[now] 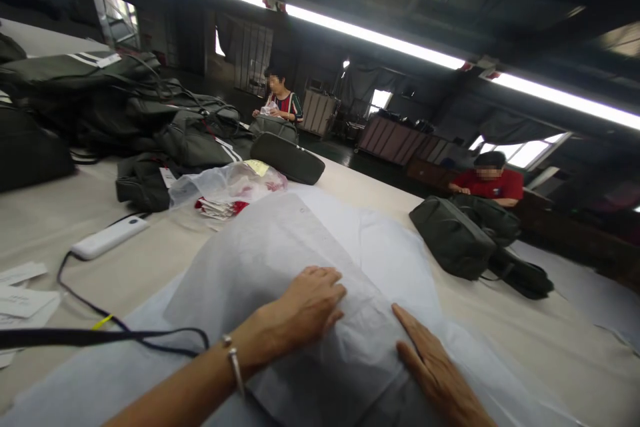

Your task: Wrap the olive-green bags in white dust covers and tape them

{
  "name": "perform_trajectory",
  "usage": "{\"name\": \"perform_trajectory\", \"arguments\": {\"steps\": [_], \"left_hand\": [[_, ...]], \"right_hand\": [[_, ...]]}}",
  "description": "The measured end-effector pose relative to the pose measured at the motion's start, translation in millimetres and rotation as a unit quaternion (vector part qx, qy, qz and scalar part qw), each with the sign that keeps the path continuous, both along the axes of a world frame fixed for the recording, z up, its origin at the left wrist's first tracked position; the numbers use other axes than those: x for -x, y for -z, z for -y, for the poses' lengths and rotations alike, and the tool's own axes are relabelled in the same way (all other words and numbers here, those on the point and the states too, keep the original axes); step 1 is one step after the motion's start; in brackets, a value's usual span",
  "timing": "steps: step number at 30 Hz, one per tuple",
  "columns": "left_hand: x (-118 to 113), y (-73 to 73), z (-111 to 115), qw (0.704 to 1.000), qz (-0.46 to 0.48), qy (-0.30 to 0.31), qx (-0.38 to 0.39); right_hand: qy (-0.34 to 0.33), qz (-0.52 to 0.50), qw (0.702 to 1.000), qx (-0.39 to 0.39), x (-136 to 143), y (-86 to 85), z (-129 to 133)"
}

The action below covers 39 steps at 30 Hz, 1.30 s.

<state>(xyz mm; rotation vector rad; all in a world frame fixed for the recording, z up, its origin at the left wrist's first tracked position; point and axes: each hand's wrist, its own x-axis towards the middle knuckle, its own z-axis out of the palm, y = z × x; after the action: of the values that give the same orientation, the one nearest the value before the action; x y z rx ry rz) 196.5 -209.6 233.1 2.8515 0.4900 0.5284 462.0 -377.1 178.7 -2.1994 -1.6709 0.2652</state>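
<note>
A translucent whitish plastic sheet or bag point(270, 240) lies in front of me over something dark, whose shape shows dimly through it. My left hand point(313, 300) rests on top of this plastic, fingers loosely bent and thumb a little apart. To its right, my right hand point(435, 367) lies along the plastic's slanting edge with fingers stretched out. Under both spreads a pale, thin white sheet point(385, 240). A metal bangle point(235, 368) circles my left wrist.
Dark bags point(195, 137) are piled at the left, near crumpled clear plastic point(230, 183) with red-and-white tags. A white handheld device point(110, 237) trails a cord. More dark bags point(455, 240) stand at right. Two people, one in red point(505, 183), work beyond the table.
</note>
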Motion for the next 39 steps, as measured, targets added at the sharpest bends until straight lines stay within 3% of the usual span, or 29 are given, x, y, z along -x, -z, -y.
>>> {"name": "perform_trajectory", "arguments": {"steps": [5, 8, 11, 13, 16, 19, 22, 26, 30, 32, 34, 36, 37, 39], "left_hand": [[150, -12.1, -67, 0.990, -0.003, -0.140, 0.014], [237, -19.1, -101, 0.960, 0.049, -0.275, -0.020], [285, -20.0, -116, 0.912, 0.113, -0.395, -0.007], [282, -11.5, -115, 0.900, 0.169, -0.397, 0.069], [232, 10.7, -106, 0.905, 0.238, -0.295, 0.193], [169, 24.8, -101, 0.891, 0.230, -0.265, 0.287], [135, 27.6, -109, 0.856, 0.211, -0.292, 0.371], [134, 46.8, -132, 0.845, 0.170, -0.332, 0.383], [148, 85.6, -147, 0.871, 0.015, -0.336, 0.359], [155, 94.8, -149, 0.885, -0.063, -0.356, 0.293], [159, 87.6, -145, 0.900, -0.057, -0.394, 0.180], [154, 65.3, -134, 0.917, 0.053, -0.387, 0.077], [147, 51.2, -126, 0.928, 0.126, -0.346, 0.048], [123, 25.8, -107, 0.953, 0.229, -0.195, 0.041]], "right_hand": [[0.031, -0.051, 0.998, 0.017, 14, -32.5, -12], [0.032, -0.043, 0.998, 0.009, 21, -45.2, -22], [0.048, 0.032, 0.997, -0.043, 30, -46.2, -32], [0.047, 0.092, 0.988, -0.112, 42, -42.4, -39], [-0.028, 0.136, 0.979, -0.152, 74, -36.4, -55], [-0.113, 0.159, 0.976, -0.100, 112, -33.7, -78], [-0.127, 0.150, 0.980, -0.020, 136, -32.8, -103], [-0.108, 0.093, 0.988, 0.060, 141, -30.6, -123], [-0.099, 0.041, 0.991, 0.082, 139, -30.2, -128], [-0.095, 0.017, 0.990, 0.098, 139, -33.5, -130], [-0.095, -0.005, 0.989, 0.115, 139, -39.0, -132], [-0.094, -0.027, 0.988, 0.117, 140, -45.0, -136], [-0.092, -0.040, 0.989, 0.113, 141, -47.7, -139], [-0.090, -0.067, 0.989, 0.095, 144, -52.0, -145]]}}
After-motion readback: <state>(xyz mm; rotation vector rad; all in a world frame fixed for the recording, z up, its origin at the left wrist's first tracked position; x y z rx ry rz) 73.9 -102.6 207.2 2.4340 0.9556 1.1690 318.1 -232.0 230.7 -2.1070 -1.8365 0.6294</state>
